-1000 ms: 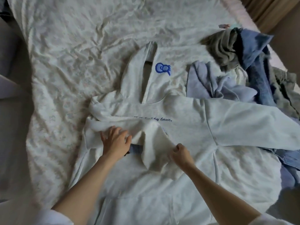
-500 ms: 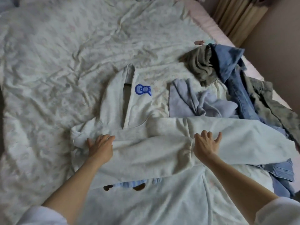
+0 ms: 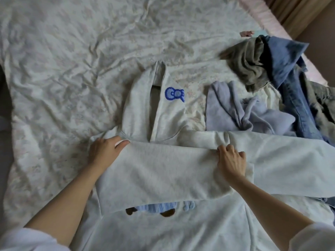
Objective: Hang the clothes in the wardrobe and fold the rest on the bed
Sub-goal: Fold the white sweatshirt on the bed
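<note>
pale grey fleece hoodie, lying flat on the bed, hood pointing away with a blue embroidered emblem on it. one sleeve is folded across the chest, partly covering a blue and brown print. left hand grasps the sleeve's fold at the shoulder, thumb on top of the cloth. right hand rests on the sleeve's far end, fingers curled over its upper edge, gripping it. heap of clothes, grey, lilac and denim, lies just beyond the right hand.
</note>
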The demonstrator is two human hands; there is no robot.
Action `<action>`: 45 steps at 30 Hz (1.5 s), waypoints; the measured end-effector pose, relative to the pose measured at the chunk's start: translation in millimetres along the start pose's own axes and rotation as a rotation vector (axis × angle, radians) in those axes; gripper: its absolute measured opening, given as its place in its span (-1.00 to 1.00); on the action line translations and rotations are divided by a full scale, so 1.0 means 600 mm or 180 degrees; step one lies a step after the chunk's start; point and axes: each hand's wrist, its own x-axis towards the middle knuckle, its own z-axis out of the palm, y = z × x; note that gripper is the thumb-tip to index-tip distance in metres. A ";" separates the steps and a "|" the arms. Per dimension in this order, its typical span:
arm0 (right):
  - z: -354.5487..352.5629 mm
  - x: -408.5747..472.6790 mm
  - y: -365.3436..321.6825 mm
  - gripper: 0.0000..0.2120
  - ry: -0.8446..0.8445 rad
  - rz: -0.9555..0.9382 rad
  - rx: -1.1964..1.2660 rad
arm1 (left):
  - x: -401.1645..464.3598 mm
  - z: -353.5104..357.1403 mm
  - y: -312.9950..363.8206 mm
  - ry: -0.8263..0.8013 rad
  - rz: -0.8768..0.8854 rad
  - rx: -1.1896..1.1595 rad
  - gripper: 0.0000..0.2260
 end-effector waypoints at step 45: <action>0.094 -0.168 -0.245 -0.45 -0.0902 -0.3416 -0.0060 | -0.141 0.062 -0.039 0.0127 0.0020 0.0320 -0.59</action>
